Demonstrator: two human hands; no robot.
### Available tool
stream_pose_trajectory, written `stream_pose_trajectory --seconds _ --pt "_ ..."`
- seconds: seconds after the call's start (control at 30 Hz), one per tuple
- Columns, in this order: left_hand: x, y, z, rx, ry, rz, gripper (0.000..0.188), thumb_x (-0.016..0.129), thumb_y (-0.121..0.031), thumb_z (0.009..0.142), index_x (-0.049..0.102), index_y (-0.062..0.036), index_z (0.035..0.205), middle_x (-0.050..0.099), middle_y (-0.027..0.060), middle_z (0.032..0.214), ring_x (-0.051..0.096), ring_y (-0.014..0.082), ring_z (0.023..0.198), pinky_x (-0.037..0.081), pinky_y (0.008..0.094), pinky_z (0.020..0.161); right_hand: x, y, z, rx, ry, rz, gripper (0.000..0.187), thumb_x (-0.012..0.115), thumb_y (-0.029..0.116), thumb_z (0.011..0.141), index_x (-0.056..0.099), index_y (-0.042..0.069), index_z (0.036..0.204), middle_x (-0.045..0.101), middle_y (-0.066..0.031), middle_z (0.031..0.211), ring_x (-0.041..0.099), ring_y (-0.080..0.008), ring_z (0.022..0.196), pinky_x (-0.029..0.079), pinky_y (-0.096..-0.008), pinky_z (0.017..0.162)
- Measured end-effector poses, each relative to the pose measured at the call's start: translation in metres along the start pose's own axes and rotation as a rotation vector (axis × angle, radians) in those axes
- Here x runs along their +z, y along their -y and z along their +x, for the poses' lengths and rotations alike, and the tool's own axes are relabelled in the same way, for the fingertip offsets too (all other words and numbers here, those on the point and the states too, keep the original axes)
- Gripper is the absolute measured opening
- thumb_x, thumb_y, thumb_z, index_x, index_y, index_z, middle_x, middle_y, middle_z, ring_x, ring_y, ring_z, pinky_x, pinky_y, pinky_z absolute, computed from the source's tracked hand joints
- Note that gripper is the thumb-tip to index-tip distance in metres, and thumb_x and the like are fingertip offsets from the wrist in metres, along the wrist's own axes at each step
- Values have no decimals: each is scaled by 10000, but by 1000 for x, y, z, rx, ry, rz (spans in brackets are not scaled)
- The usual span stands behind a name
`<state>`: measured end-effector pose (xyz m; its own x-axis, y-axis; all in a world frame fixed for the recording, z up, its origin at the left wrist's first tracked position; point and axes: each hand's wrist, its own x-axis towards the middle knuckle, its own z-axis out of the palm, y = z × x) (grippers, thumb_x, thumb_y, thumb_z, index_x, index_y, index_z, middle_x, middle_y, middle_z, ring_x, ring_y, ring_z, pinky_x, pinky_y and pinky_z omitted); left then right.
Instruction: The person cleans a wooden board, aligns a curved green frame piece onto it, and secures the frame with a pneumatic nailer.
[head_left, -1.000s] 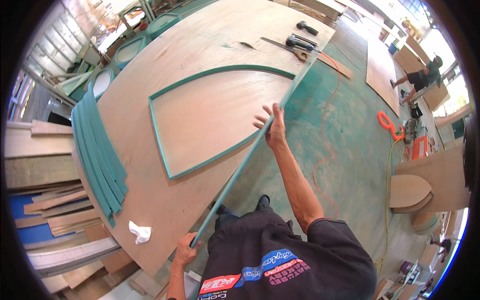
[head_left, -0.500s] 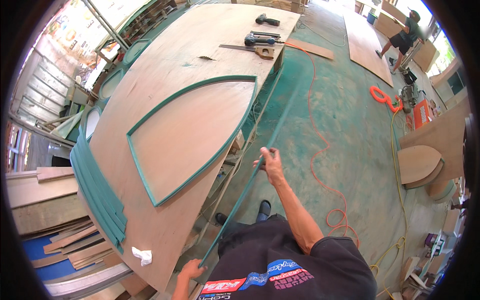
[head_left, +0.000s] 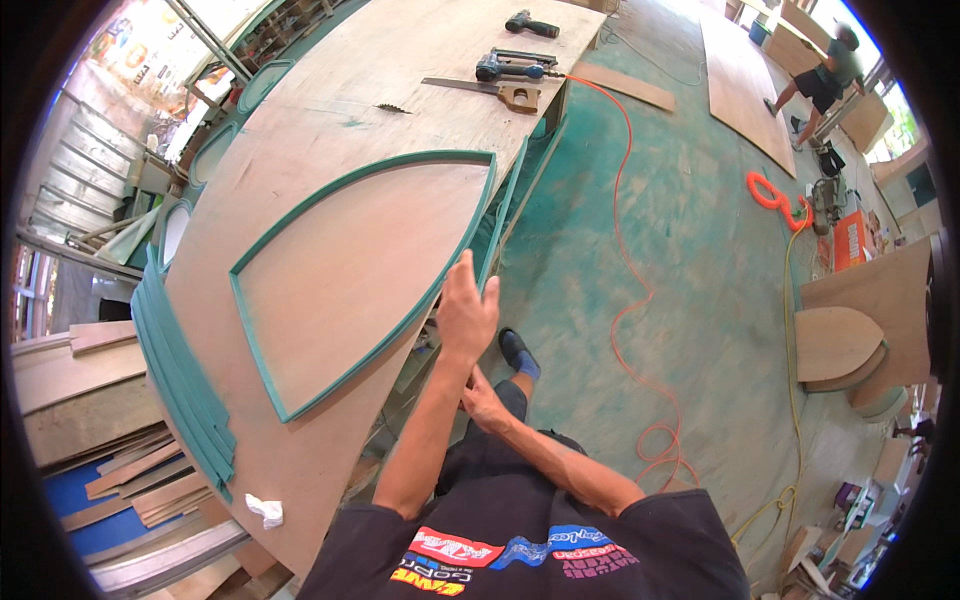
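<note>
Left hand (head_left: 467, 315) is out over the right edge of the tabletop (head_left: 330, 470), fingers extended, thumb apart. Thin teal strip (head_left: 511, 190) runs along that edge, right of the teal frame (head_left: 258, 343), and its near part disappears at the left hand. Left grip: can't tell if it's grasping the strip or only alongside it.

Right hand (head_left: 485, 405) is just below, by the left wrist, partly hidden by the left forearm. Right grip: can't tell, fingers mostly covered.

Frame lies flat on the tabletop, pointed at both ends. Stack of teal strips (head_left: 180, 375) at the left edge, crumpled white wad (head_left: 266, 512) at the near left. Far end: handsaw (head_left: 515, 96), nail gun (head_left: 510, 67) with orange hose (head_left: 630, 140) trailing to the floor, black power tool (head_left: 532, 24) beyond. Co-worker (head_left: 835, 75) far right, near a big wood sheet (head_left: 745, 90).
</note>
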<state>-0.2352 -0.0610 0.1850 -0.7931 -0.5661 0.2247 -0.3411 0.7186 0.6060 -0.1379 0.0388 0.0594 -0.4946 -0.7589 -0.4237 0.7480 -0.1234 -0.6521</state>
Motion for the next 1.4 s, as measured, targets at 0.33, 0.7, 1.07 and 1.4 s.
stream_pose_trajectory --seconds 0.33,0.7,1.07,1.4 --pt "129 13 69 -242 285 184 240 524 -117 1022 447 10 1211 701 293 900 696 502 805 554 584 680 -88 86 39 190 474 -516 459 645 175 1019 503 85 1446 642 -134 1328 615 -234 1173 498 -399 999" --pt "122 33 48 -349 232 216 187 544 -123 1016 482 7 1136 698 247 931 700 470 781 558 567 636 -134 331 266 -438 -384 -1064 689 721 471 940 606 -81 1334 738 -202 1018 708 -299 887 556 -411 849" --pt "111 43 48 -362 270 286 163 596 -159 996 530 -38 1082 708 223 917 688 463 762 554 551 611 -137 313 294 -294 -252 -858 593 732 322 922 563 -53 1349 703 -198 973 677 -289 868 541 -406 806" --pt "117 0 45 -230 260 270 306 655 -77 838 591 -66 1137 681 152 879 732 356 745 603 448 609 -201 384 231 -121 -146 -612 556 700 186 985 482 -23 1453 558 -63 1004 616 -125 842 612 -319 781"
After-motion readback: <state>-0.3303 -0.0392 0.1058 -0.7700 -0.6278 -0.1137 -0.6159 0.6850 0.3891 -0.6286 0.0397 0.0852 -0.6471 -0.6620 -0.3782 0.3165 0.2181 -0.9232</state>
